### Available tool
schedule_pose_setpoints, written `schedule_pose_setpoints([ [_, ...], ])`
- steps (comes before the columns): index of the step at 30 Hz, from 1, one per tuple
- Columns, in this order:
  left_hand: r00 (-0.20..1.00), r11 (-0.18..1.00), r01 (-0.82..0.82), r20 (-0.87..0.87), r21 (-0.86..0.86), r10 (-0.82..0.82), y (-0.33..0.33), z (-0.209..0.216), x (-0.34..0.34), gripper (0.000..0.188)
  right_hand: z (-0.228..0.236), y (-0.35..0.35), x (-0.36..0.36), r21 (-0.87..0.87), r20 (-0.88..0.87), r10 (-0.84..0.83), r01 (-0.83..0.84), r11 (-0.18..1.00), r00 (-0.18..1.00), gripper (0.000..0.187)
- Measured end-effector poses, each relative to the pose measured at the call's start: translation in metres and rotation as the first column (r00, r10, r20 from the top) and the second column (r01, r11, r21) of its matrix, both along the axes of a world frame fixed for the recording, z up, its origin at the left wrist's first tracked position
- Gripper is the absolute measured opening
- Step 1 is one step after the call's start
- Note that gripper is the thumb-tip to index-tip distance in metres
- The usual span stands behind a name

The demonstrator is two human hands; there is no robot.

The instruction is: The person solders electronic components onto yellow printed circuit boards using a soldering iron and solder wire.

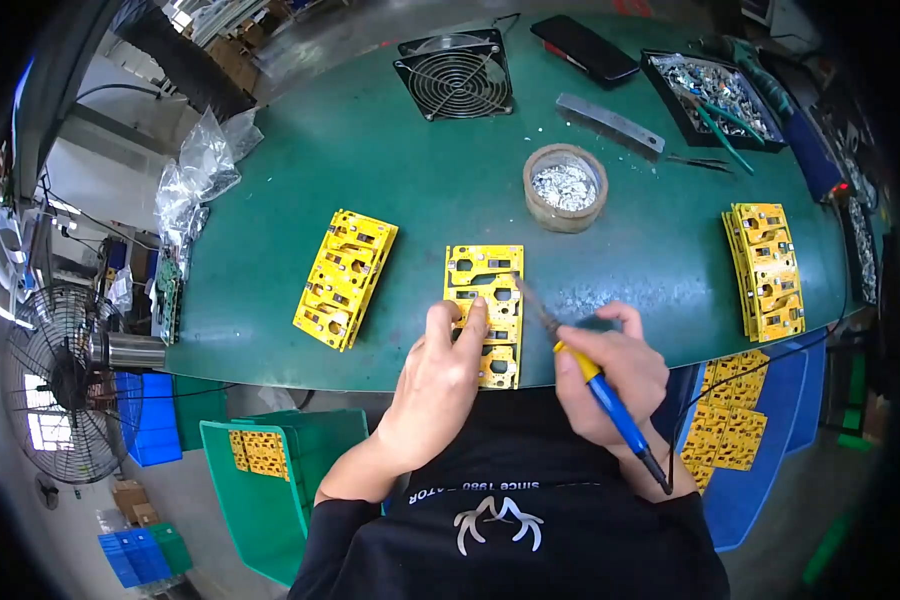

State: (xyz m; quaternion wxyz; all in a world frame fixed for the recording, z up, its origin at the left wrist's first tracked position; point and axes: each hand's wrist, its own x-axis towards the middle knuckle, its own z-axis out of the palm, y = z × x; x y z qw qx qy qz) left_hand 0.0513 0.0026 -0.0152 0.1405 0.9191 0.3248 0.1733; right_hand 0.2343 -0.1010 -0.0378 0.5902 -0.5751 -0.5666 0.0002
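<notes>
Green tabletop [400, 180]: board [507, 330] by near edge, space beyond.

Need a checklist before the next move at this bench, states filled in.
1. Yellow circuit board steadied by left hand: ok, fingers on it.
2. Soldering iron gripped in right hand: ok.
3. Iron tip in contact with the board: cannot tell; it is at the right edge.
4. Board set back from the front edge of the green table: not ok, near end reaches it.
5. Round tub of silvery scraps apart from board: ok.
6. Iron hot: cannot tell.
</notes>
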Motion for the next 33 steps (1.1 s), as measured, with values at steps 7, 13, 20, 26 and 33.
schedule_pose_setpoints([
  [7,1.0,1.0,-0.003,0.021,-0.018,0.004,0.003,0.005,0.002,0.032,0.001,0.016,0.026,-0.04,0.065,-0.271,0.274,0.961,0.96,0.034],
  [13,0.985,1.0,0.004,0.174,0.006,-0.005,0.006,0.005,0.003,0.023,-0.001,0.006,0.018,-0.017,0.038,-0.158,0.159,0.987,0.987,0.029],
  [20,0.97,0.999,0.03,0.239,0.02,-0.034,0.009,-0.003,0.01,0.012,-0.003,0.0,0.001,-0.007,-0.097,0.085,-0.086,0.996,0.992,0.022],
  [26,0.975,1.0,0.0,0.222,0.027,-0.006,0.007,-0.006,0.013,0.013,-0.006,0.003,-0.005,0.008,-0.097,0.117,-0.117,0.993,0.988,0.02],
  [33,0.979,0.999,-0.002,0.202,0.048,-0.008,0.008,-0.009,0.013,0.014,-0.005,0.004,-0.006,-0.013,-0.118,0.095,-0.097,0.995,0.988,0.017],
])
